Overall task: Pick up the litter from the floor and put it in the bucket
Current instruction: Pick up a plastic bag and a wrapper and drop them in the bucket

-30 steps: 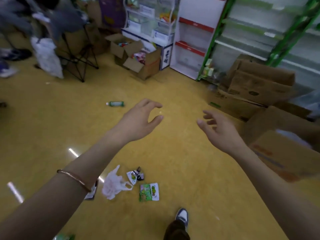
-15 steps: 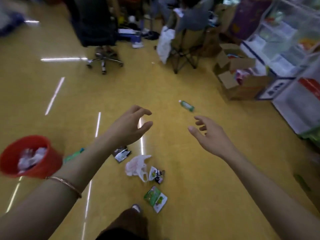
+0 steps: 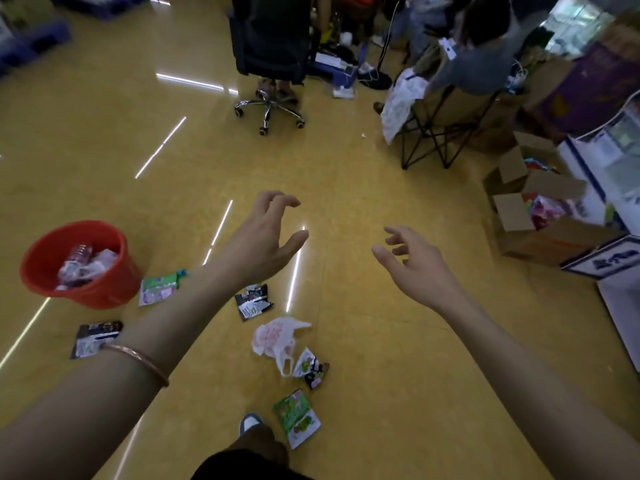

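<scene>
A red bucket [image 3: 104, 289] with crumpled litter inside stands on the yellow floor at the left. Litter lies below my arms: a green wrapper [image 3: 157, 287] beside the bucket, a black wrapper [image 3: 95, 338] nearer me, another black wrapper [image 3: 253, 302], a white plastic bag [image 3: 275, 339], a small black-and-green wrapper [image 3: 310, 368] and a green packet [image 3: 298, 417] by my shoe. My left hand [image 3: 261, 239] and my right hand [image 3: 415, 266] hover above the floor, fingers loosely curled, holding nothing.
A black office chair [image 3: 273, 53] stands ahead. A folding chair [image 3: 440, 112] with a seated person is at the upper right. Open cardboard boxes [image 3: 526, 216] and a white shelf unit [image 3: 620, 188] line the right side.
The view has swung left: the shelves and boxes slid off to the right, and the red bucket and more wrappers came into sight. Both hands stay raised and hold nothing.
</scene>
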The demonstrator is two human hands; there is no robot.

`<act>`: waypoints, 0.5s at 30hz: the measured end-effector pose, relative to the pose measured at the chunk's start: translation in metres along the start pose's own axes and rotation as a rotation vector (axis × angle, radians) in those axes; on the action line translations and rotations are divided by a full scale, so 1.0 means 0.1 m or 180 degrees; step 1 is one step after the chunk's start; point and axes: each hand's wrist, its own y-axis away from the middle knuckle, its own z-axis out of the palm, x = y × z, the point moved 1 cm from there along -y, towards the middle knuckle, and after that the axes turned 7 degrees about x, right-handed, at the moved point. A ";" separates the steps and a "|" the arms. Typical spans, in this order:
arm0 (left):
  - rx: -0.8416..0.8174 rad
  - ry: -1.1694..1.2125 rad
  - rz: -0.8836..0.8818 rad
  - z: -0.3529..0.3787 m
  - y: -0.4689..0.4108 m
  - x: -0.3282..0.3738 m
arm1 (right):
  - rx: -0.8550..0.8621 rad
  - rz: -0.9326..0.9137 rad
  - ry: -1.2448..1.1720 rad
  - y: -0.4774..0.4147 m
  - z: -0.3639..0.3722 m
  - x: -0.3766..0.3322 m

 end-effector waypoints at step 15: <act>-0.0087 -0.0254 -0.0560 0.33 -0.41 -0.38 | -0.0655 -0.0358 -0.0166 -1.08 0.59 0.08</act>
